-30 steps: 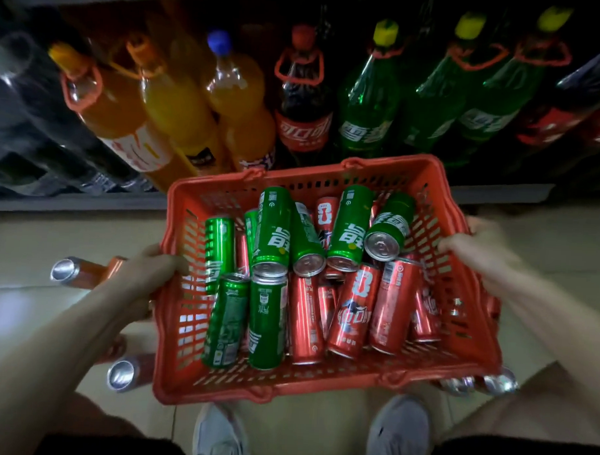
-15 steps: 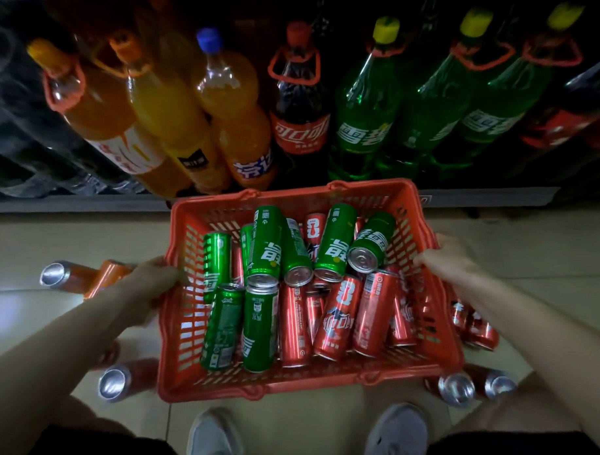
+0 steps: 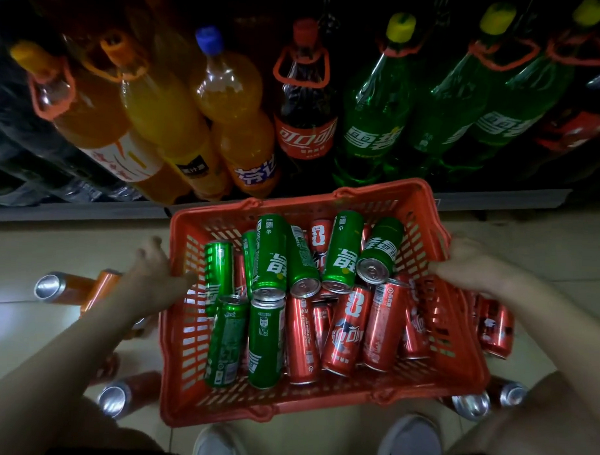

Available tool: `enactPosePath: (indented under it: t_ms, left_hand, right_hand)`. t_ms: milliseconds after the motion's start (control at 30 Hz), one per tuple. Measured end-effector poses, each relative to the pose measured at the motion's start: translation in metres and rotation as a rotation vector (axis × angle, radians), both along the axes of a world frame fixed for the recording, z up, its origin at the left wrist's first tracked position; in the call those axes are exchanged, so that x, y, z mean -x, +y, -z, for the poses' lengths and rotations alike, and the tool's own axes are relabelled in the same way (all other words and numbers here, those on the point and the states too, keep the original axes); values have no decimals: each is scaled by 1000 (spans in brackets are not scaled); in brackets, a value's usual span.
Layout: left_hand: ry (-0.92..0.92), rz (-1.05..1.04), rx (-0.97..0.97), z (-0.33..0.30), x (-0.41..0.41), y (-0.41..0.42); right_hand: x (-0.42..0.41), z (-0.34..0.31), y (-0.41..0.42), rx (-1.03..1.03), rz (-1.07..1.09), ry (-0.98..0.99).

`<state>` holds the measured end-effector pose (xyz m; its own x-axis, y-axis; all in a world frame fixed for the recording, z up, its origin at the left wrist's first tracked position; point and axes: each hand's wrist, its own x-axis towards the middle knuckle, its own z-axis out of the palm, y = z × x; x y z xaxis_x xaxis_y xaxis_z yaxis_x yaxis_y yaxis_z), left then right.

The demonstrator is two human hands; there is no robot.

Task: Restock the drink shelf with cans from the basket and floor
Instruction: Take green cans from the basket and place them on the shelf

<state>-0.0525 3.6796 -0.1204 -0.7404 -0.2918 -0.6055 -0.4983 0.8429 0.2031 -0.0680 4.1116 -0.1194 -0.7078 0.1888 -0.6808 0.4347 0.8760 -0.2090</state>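
An orange-red plastic basket (image 3: 323, 407) sits low over the tiled floor, full of several green cans (image 3: 266, 342) and red cans (image 3: 347, 331) lying on their sides. My left hand (image 3: 150, 276) rests against the basket's left wall, its fingers spread and lifting off the rim. My right hand (image 3: 470, 267) grips the right rim. Loose orange cans (image 3: 51, 285) lie on the floor left of the basket. Red cans (image 3: 495, 327) lie on its right, partly hidden behind the basket wall.
The bottom shelf (image 3: 71, 214) ahead holds large orange bottles (image 3: 159, 113), a cola bottle (image 3: 304, 101) and green bottles (image 3: 374, 117). More cans (image 3: 116, 396) lie near my left knee and more floor cans (image 3: 471, 403) by my right. My shoes (image 3: 410, 442) stand just behind the basket.
The basket has come down and toward me, away from the shelf. My left hand has loosened from the left rim, fingers now spread.
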Motion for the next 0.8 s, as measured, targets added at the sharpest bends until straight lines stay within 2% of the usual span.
enactPosePath:
  t_ms: [67, 100, 167, 200, 333, 467, 567, 800]
  left_hand:
    - [245, 211, 151, -8, 2, 16]
    - [319, 302, 156, -14, 3, 26]
    - [341, 426, 39, -18, 8, 45]
    - [288, 447, -47, -16, 12, 54]
    - [-33, 308, -271, 4, 17, 80]
    - [-83, 258, -317, 19, 15, 93]
    - [-68, 214, -311, 21, 17, 100]
    - [-42, 84, -449, 33, 14, 99]
  right_hand:
    - [1, -14, -14, -98, -50, 121]
    - [1, -22, -21, -150, -93, 220]
    - [4, -36, -36, -225, -276, 402]
    - [7, -39, -43, -224, -377, 426]
    - [20, -20, -55, -87, -553, 170]
    - [17, 11, -47, -119, -723, 64]
    - [14, 20, -46, -170, -790, 106]
    - [18, 39, -45, -172, -910, 223]
